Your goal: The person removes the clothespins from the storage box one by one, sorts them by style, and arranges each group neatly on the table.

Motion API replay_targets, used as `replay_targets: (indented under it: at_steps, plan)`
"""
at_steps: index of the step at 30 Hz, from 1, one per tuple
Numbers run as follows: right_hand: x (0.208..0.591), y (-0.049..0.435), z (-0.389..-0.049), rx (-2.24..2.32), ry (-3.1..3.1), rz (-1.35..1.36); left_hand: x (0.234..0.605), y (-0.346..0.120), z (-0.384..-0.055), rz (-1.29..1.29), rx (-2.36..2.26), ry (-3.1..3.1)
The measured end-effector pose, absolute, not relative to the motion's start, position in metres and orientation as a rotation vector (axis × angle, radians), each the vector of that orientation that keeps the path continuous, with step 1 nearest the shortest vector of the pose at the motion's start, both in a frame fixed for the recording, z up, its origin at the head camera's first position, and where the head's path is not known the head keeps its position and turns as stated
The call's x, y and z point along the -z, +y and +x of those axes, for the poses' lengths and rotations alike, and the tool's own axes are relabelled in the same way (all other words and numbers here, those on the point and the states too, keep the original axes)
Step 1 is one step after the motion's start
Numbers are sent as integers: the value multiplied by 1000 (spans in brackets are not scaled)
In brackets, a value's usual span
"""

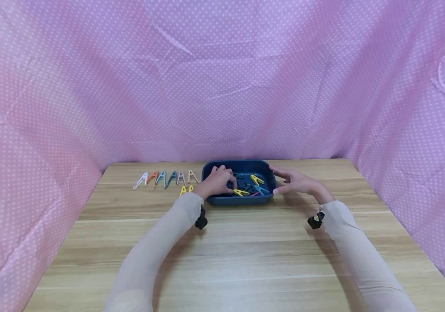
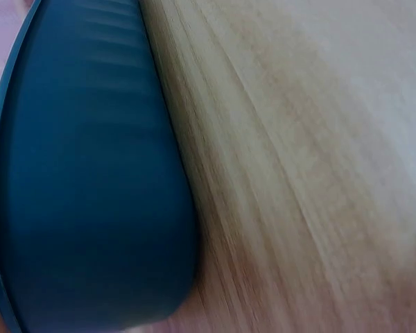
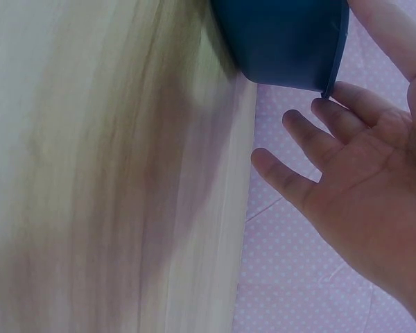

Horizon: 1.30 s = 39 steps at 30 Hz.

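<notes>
A dark blue plastic bin (image 1: 241,200) stands near the back of the table, holding a yellow clothespin (image 1: 257,180), another yellow clothespin (image 1: 241,192), a blue clothespin (image 1: 261,190) and several dark ones. My left hand (image 1: 218,181) reaches over the bin's left side, fingers bent down inside; whether they grip a clothespin is hidden. In the left wrist view only the bin's outer wall (image 2: 90,173) and the table appear. At the bin's right end, my right hand (image 1: 295,181) touches the rim with spread, relaxed fingers; the right wrist view shows its palm (image 3: 374,187) with nothing in it.
Left of the bin stretches a row of clothespins: white (image 1: 141,180), orange (image 1: 153,178), light blue (image 1: 161,177), teal (image 1: 170,179), pale pink (image 1: 181,177) and beige (image 1: 193,176). In front lies something yellow (image 1: 183,190), partly behind my left arm. A pink dotted curtain (image 1: 222,108) hangs behind the wooden table (image 1: 245,251).
</notes>
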State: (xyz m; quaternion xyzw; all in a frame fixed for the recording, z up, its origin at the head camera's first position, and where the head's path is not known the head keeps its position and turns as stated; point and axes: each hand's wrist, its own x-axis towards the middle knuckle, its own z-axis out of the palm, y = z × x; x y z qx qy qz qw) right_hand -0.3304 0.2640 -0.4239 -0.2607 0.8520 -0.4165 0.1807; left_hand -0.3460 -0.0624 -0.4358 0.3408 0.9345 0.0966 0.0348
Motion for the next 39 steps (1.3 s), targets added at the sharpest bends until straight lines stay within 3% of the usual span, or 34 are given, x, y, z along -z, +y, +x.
replay_targets:
  at_steps: [21, 39]
  plan:
    - [422, 263, -331, 1185, 2391, -734, 424, -97, -339, 980, -620, 2999]
    - [425, 264, -330, 1182, 2395, -729, 422, -124, -333, 1141, -1039, 3330]
